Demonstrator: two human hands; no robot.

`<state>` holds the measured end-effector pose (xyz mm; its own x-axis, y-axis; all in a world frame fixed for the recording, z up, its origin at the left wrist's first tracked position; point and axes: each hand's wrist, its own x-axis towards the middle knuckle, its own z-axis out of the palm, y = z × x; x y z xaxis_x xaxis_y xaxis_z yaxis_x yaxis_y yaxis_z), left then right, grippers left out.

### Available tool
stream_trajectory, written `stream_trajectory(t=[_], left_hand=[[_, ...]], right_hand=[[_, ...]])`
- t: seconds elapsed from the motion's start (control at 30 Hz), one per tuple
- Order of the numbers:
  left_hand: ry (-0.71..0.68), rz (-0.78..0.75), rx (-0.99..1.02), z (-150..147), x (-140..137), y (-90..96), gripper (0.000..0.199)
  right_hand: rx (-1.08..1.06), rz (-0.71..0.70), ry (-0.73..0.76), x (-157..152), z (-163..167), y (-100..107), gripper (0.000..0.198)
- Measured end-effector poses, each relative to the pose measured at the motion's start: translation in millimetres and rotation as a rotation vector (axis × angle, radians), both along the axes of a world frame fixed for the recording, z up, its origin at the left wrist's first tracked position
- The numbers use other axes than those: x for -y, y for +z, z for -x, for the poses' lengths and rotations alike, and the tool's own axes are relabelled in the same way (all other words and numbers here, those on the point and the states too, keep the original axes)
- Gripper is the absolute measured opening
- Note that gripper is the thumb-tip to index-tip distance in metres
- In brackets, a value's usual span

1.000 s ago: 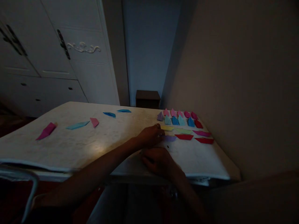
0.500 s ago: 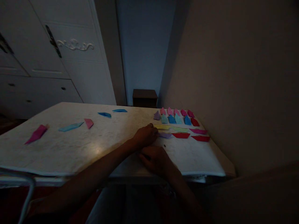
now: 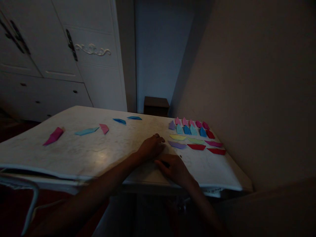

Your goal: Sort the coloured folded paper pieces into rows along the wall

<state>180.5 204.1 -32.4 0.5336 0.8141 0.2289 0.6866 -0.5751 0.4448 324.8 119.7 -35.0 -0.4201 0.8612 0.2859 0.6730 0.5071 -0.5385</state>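
My left hand (image 3: 151, 146) rests on the white table, fingers slightly bent and apart, with a ring on one finger. Just right of its fingertips lie a lavender folded paper boat (image 3: 177, 145) and a yellow one (image 3: 177, 137), both untouched. Closer to the table's front edge is my right hand (image 3: 174, 167), loosely curled, its thumb apart from the fingers. I see nothing in either hand, though the right palm is dark. Beyond the lavender boat lie a red boat (image 3: 196, 146), a light green one (image 3: 196, 141) and a magenta one (image 3: 213, 144).
Several small upright folded papers (image 3: 187, 130) stand in rows at the table's far right. On the left lie a magenta folded paper (image 3: 54, 136), a light blue one (image 3: 87, 131), a pink one (image 3: 104, 128) and two blue ones. A wall borders the right side; a white wardrobe (image 3: 98, 75) stands behind.
My left hand has drawn back left from the lavender and yellow boats, leaving both fully visible. My right hand stays loosely curled near the front. The view has turned slightly left.
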Motion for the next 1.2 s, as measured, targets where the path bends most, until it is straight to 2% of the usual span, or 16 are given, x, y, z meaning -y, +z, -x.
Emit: stream_trajectory(t=[0.13, 0.23, 0.47, 0.6, 0.7, 0.83, 0.9, 0.97, 1.03, 1.13, 1.2], left_hand=[[-0.044, 0.005, -0.001, 17, 8, 1.4, 0.026], [-0.040, -0.006, 0.027, 42, 17, 2.4, 0.026], [0.041, -0.005, 0.238, 138, 38, 1.0, 0.020], [0.137, 0.080, 0.402, 181, 51, 4.8, 0.023], [0.200, 0.177, 0.570, 193, 57, 6.0, 0.025], [0.284, 0.259, 0.833, 193, 58, 4.4, 0.030], [0.326, 0.264, 0.921, 191, 58, 3.5, 0.030], [0.342, 0.264, 0.962, 191, 57, 2.9, 0.030], [0.333, 0.271, 0.971, 191, 56, 2.4, 0.029], [0.315, 0.285, 0.969, 192, 55, 1.2, 0.028], [0.311, 0.279, 0.976, 193, 54, 0.2, 0.028]], right_hand=[[-0.028, 0.004, -0.011, 0, 0, 2, 0.029], [-0.053, 0.024, -0.021, -1, 1, 3, 0.036], [-0.068, 0.133, -0.046, -2, -2, 0, 0.039], [-0.056, 0.171, -0.034, -14, 4, 1, 0.043], [-0.112, 0.142, -0.035, -40, 28, 7, 0.041], [-0.161, 0.040, -0.007, -97, 82, 17, 0.026], [-0.056, -0.028, -0.018, -129, 112, 22, 0.025], [0.197, -0.086, -0.032, -159, 141, 27, 0.033], [0.279, -0.094, -0.034, -181, 166, 29, 0.044], [0.376, -0.089, -0.049, -203, 192, 29, 0.052], [0.444, -0.080, -0.054, -210, 203, 27, 0.048]])
